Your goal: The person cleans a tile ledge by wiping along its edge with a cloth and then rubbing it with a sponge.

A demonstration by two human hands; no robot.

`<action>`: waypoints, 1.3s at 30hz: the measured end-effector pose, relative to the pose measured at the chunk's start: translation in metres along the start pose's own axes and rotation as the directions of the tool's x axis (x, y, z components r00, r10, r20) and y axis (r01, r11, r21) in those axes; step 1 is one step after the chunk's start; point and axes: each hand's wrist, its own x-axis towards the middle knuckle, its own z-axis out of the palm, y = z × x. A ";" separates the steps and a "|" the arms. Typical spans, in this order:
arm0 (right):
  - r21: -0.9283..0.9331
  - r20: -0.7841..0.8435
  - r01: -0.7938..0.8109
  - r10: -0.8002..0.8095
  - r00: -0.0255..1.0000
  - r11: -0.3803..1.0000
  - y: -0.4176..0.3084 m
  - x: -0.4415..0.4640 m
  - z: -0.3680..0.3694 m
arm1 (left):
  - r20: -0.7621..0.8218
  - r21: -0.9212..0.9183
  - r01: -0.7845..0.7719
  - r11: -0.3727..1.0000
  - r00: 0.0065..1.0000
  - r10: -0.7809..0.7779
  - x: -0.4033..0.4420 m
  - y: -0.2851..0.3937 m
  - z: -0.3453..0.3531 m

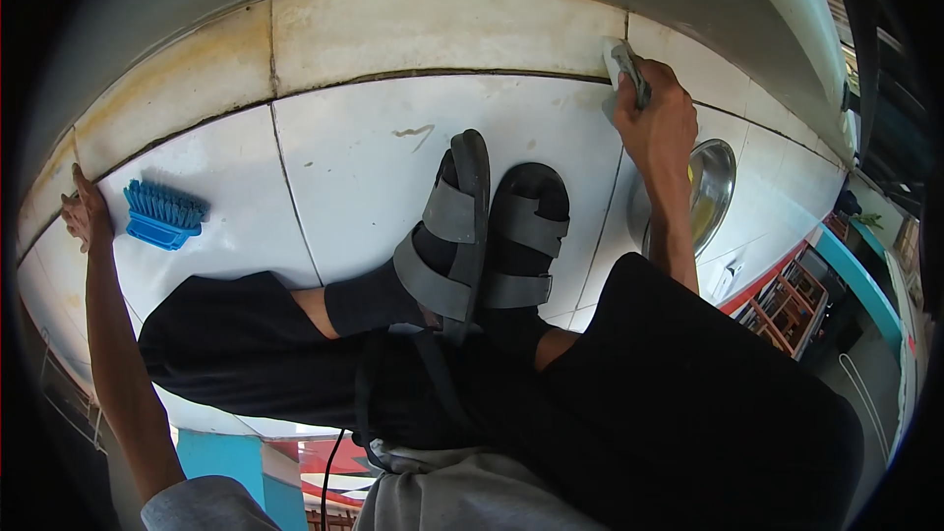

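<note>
At the right, my right hand (657,113) is closed around a small grey-and-white scrubber (626,69). The scrubber touches the stained white wall tile (447,25) just above the floor joint; its exact kind is hard to make out. Far to the left, my left hand (88,211) rests with fingers apart at the base of the wall, holding nothing. Beside it, a blue scrubbing brush (165,216) lies on the white floor tiles (354,167) with its bristles pointing up. A shiny metal bowl (726,192) stands behind my right forearm, with something yellow partly visible in it.
My feet in grey-strapped sandals (452,246) are planted on the tiles between my hands. Yellow-brown stains mark the wall tiles at the left. A floor edge with a red border (762,280) and wooden frames (787,305) lie at the lower right.
</note>
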 end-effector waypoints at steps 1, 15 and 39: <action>-0.004 -0.029 0.012 -0.012 1.000 1.000 0.003 0.012 0.002 | 0.015 0.004 0.010 1.000 1.000 -0.010 0.003 -0.002 0.001; 0.013 0.000 0.036 -0.036 0.999 0.999 0.020 0.033 -0.010 | -0.001 0.009 0.000 1.000 1.000 0.000 0.022 -0.016 0.015; -0.035 0.348 0.591 -0.545 0.763 0.806 0.100 0.070 -0.032 | 0.080 0.115 -0.296 0.948 0.954 0.288 0.068 -0.074 0.043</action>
